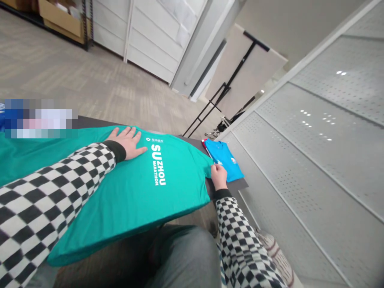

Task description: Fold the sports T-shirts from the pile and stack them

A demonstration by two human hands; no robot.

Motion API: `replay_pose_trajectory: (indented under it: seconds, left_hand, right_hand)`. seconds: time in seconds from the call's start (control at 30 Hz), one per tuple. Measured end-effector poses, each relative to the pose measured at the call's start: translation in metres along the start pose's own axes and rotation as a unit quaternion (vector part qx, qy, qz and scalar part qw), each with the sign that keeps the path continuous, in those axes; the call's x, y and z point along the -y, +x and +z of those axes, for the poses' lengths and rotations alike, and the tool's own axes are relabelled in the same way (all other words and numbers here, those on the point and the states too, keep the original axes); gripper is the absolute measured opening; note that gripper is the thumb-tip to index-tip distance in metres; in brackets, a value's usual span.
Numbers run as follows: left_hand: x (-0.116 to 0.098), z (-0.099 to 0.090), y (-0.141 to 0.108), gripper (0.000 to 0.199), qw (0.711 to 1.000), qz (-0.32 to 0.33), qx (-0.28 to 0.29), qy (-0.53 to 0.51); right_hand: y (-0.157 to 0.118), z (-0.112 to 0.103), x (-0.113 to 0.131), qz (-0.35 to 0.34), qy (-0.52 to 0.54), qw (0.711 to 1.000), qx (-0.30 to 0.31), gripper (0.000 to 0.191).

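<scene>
A green T-shirt (129, 200) with white "SU ZHOU MARATHON" lettering lies spread over a dark table (99, 120), its near edge hanging over the front. My left hand (127, 143) rests flat on the shirt, fingers spread, just left of the print. At the right end of the shirt, my right hand (219, 176) is closed on a corner of the green fabric, with the fingertips pinched together. Just beyond that hand sits a folded blue shirt (225, 158), with a bit of red and white cloth showing at its left edge.
Blue fabric (10, 116) and a blurred-out patch are at the far left. A perforated grey panel (300, 160) stands along the right. Behind the table are a board on a black stand (237, 72), white cabinets (156, 36) and a cardboard box (61, 22) on a shelf.
</scene>
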State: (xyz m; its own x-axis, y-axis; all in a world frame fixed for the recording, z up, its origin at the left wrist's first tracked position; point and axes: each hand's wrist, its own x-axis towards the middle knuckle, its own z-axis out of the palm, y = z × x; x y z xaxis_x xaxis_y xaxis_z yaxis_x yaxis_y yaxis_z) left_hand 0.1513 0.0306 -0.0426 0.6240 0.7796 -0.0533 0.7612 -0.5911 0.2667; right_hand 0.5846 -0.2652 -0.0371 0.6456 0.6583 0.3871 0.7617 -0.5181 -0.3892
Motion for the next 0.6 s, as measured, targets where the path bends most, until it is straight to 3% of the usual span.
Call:
replay_pose_trajectory:
  seconds: [0.07, 0.23, 0.37, 0.6]
  left_hand:
    - [0.001, 0.002, 0.002, 0.105, 1.0, 0.003, 0.003, 0.005]
    - [0.006, 0.007, 0.007, 0.108, 1.0, 0.001, -0.007, 0.004]
    - [0.009, 0.006, 0.01, 0.108, 1.0, 0.002, 0.011, 0.013]
    - [0.012, 0.003, 0.007, 0.108, 1.0, 0.022, -0.001, 0.022]
  right_hand:
    - [-0.015, 0.001, 0.0, -0.025, -0.001, 0.999, 0.022, 0.04]
    - [-0.047, 0.003, 0.001, -0.026, -0.082, 0.993, 0.087, 0.061]
    - [-0.047, 0.001, 0.008, -0.002, -0.127, 0.987, 0.094, 0.057]
    - [-0.039, -0.007, 0.017, 0.031, -0.1, 0.992, 0.063, 0.059]
